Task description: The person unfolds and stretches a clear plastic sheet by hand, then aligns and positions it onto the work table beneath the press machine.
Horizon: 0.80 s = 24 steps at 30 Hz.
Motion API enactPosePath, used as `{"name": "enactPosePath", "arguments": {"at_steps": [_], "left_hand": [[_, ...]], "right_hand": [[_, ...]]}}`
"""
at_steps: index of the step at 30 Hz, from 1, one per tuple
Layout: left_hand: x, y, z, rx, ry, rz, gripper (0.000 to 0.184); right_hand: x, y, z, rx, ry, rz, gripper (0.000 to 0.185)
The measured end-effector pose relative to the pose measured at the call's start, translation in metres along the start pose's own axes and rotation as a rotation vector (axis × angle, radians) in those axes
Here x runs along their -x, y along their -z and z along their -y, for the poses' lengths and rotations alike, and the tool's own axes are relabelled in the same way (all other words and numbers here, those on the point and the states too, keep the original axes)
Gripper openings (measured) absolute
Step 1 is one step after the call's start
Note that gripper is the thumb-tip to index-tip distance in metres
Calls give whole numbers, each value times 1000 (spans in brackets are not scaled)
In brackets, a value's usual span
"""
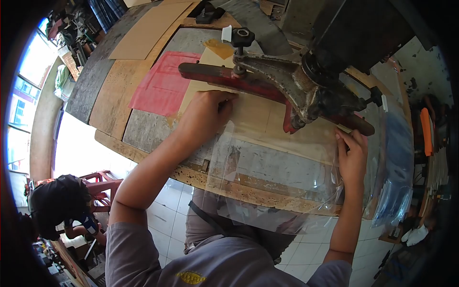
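Note:
A clear plastic sheet (282,191) spreads over the table's front edge and hangs down toward my lap. My left hand (208,112) pinches its upper left corner, fingers curled just below the long dark red bar (210,74) of a metal machine (282,71). At the sheet's upper right, my right hand (351,148) closes its thumb and fingertips on the edge, near the bar's right end. Under the bar lies a tan board (267,117), partly covered by the plastic. A red sheet (162,83) rests to the left of the board.
Stacked clear blue plastic (394,167) hangs at the table's right side. Brown cardboard (150,31) lies at the back left. A black knob (242,37) tops the machine. Beyond the table at lower left, a person in a black head covering (60,205) sits near a red stool (103,191).

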State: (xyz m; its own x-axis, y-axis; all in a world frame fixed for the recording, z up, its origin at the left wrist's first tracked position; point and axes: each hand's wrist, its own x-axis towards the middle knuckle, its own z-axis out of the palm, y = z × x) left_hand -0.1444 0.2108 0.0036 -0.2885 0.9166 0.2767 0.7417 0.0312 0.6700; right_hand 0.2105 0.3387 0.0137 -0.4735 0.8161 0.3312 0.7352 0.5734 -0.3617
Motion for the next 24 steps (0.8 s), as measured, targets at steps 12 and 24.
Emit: {"name": "enactPosePath", "arguments": {"at_steps": [12,24], "left_hand": [[0,1,-4,-10,39,4,26],[11,14,0,-278,-144,9,23]], "right_hand": [[1,3,0,19,13,-6,23],[6,12,3,-94,62,-28,17]]}}
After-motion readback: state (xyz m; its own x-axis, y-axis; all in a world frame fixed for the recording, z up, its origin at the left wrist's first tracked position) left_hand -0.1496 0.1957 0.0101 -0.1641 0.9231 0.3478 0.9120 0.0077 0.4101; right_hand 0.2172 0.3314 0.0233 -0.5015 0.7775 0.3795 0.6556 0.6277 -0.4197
